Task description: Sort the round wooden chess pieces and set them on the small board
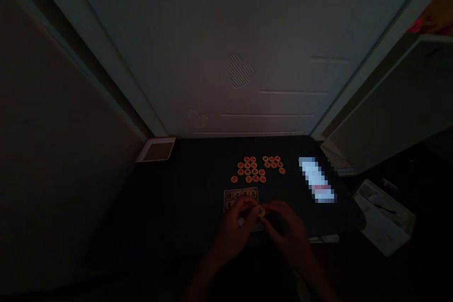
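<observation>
A round xiangqi piece [261,212] is pinched between my two hands, low in the middle of the view. My left hand [238,221] grips its left side, thumb and fingers closed. From the right, the fingertips of my right hand [286,226] close on the same piece. Under my left hand lies a box of xiangqi pieces [241,192] in rows; its near part is hidden by the hands. Beyond the box, several loose pieces [254,165] with mostly red characters lie flat in a cluster, and a smaller group [271,159] sits to its right.
Everything rests on a dark table [184,188]. A bright, blurred-out phone-like screen [316,179] lies on the right. A shallow tray [156,149] stands at the back left. Beyond the table's right edge is a white open box [385,217]. A white panel [212,56] rises behind.
</observation>
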Tool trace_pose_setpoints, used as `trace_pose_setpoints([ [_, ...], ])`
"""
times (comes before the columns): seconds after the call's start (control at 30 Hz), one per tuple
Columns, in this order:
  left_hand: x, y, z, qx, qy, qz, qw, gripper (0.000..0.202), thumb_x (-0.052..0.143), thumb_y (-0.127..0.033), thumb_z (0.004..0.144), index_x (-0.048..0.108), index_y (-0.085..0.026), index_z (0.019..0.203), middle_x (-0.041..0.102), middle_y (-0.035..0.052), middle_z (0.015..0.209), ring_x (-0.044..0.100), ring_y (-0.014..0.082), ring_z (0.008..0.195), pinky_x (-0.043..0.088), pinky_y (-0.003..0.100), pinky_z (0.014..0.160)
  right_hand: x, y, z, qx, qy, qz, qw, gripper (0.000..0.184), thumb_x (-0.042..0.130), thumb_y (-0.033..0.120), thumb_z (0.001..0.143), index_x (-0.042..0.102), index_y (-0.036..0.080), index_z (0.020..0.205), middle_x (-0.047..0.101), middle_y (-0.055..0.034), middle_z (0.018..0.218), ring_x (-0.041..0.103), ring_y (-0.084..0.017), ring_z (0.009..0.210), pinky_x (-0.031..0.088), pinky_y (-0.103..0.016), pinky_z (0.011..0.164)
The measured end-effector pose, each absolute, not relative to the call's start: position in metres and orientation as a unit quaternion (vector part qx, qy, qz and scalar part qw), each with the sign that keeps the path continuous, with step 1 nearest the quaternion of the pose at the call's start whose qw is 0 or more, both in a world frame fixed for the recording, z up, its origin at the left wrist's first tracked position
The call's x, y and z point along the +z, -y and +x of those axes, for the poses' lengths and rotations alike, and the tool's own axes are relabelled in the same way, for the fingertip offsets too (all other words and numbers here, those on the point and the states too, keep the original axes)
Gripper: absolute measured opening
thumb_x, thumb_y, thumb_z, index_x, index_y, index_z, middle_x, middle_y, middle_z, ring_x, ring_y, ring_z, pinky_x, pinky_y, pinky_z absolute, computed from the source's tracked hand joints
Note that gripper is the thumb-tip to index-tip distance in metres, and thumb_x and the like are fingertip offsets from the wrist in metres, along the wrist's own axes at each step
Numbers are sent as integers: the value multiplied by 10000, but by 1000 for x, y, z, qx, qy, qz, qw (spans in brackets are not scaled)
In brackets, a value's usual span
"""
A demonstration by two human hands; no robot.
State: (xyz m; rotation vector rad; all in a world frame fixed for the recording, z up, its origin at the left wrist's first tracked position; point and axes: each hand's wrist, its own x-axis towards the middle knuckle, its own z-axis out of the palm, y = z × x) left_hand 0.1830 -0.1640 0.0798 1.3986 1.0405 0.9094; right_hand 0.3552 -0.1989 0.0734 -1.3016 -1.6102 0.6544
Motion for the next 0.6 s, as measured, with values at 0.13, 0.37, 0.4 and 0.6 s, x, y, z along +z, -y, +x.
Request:
trace_pose_setpoints([
  [0.13,80,165,181,380,-423,593,570,147,564,-336,983,625,-227,1062,712,21,1018,683,183,974,524,311,897,73,199,354,280,641,-533,475,174,699,282,898,705,267,1071,730,-44,1032,698,-204,935,565,-310,819],
  [0.37,79,167,174,349,-391,608,596,245,567,-344,989,616,-261,1214,689,44,1204,647,208,1122,500,342,987,71,201,356,295,626,-543,475,174,710,305,895,706,272,1066,730,-42,1041,695,-209,946,551,-318,835],
  [0.4,78,167,174,349,-389,607,598,251,568,-347,989,614,-262,1220,688,43,1206,649,207,1119,500,343,987,71,201,357,302,626,-542,472,178,702,308,902,707,274,1076,732,-43,1048,697,-210,950,552,-319,836],
  [0.6,77,168,175,351,-394,597,604,238,557,-350,998,587,-265,1219,696,34,1184,660,192,1088,498,341,980,72,202,358,329,615,-546,464,192,678,313,916,714,277,1101,747,-39,1088,700,-217,1011,549,-317,872],
])
